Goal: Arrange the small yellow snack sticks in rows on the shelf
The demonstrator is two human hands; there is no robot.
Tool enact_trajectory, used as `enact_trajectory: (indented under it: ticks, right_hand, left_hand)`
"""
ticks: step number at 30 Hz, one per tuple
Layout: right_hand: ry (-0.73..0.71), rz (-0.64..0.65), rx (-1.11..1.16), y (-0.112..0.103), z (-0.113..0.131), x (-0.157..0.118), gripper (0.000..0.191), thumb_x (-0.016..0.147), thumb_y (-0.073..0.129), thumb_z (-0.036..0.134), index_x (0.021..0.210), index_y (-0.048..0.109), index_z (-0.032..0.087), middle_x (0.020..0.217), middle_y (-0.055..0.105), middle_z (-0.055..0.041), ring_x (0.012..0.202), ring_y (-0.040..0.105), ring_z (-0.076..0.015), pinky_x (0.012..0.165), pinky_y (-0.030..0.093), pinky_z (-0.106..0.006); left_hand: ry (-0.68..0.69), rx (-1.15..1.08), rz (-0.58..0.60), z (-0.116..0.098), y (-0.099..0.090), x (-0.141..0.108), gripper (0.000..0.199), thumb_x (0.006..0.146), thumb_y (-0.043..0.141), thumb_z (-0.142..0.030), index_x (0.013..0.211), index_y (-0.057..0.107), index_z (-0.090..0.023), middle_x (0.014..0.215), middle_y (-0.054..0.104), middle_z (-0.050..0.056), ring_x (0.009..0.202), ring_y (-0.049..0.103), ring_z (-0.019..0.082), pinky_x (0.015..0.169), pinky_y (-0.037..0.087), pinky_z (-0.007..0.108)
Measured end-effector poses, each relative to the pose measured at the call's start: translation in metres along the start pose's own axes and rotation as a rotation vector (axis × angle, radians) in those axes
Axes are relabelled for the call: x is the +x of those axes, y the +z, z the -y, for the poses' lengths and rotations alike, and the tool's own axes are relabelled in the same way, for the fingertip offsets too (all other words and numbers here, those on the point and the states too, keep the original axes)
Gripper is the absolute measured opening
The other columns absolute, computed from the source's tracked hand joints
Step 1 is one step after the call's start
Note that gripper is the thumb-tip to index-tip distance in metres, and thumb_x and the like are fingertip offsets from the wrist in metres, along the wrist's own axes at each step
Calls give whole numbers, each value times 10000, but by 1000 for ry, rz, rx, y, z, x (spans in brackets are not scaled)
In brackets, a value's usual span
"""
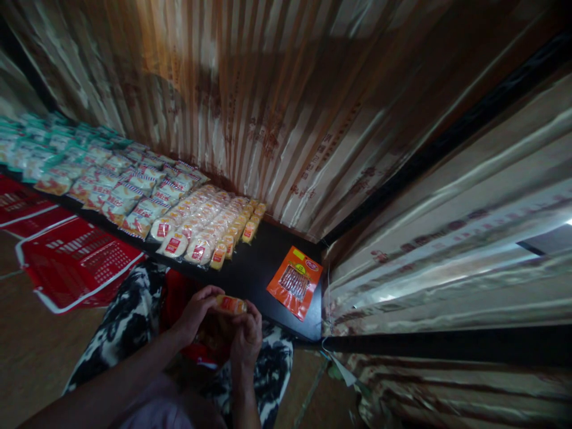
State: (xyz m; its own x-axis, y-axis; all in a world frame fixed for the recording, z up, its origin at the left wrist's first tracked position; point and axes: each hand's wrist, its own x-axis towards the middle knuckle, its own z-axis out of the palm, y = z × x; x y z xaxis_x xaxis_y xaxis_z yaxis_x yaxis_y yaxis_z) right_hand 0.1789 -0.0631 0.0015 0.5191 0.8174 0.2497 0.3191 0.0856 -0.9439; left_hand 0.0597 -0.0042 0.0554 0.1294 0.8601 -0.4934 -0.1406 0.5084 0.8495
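Note:
Between both hands, above my lap, is a small yellow packaged snack (230,304) with a red label. My left hand (199,311) grips its left end, and my right hand (248,331) holds its right end. Below them a red basket (176,298) sits between my legs, its contents dim and partly hidden by my hands. On the black shelf (250,277) ahead, similar yellow packs (218,255) lie in rows beside round white wrapped cakes (173,244). An orange packet (295,282) with a see-through window lies flat near the shelf's right end.
Striped snack bags (145,215) and green-topped bags (40,161) fill the shelf further left. Red baskets with white rims (80,262) stand on the floor at the left. Printed plastic sheeting (250,107) hangs behind the shelf and along the right, with a black bar (447,351) low down.

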Motion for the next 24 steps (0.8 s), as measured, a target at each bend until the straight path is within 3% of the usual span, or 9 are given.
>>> enact_trajectory:
  ticks: [5, 16, 24]
  right_hand:
    - [32, 10, -27, -1, 0, 5, 156, 805, 476, 214, 827, 630, 196, 1059, 602, -77, 1020, 550, -189, 892, 426, -349]
    - [199, 67, 75, 1, 4, 5, 281, 822, 488, 327, 1013, 614, 165, 1012, 668, -84, 938, 623, -194, 836, 476, -326]
    - [292, 95, 177, 3, 15, 9, 323, 789, 555, 381, 1016, 605, 156, 1034, 670, -97, 943, 637, -205, 820, 497, -314]
  left_hand:
    - [4, 2, 4, 2, 4, -7, 160, 557, 529, -264, 695, 552, -185, 594, 559, -37, 599, 531, 145, 592, 398, 252]
    - [45, 60, 23, 8, 7, -11, 147, 589, 577, -283, 695, 530, -194, 622, 567, -41, 631, 546, 147, 619, 415, 254]
    - [71, 96, 21, 8, 7, -10, 168, 601, 610, -309, 702, 538, -196, 638, 579, -28, 640, 552, 155, 622, 431, 260]
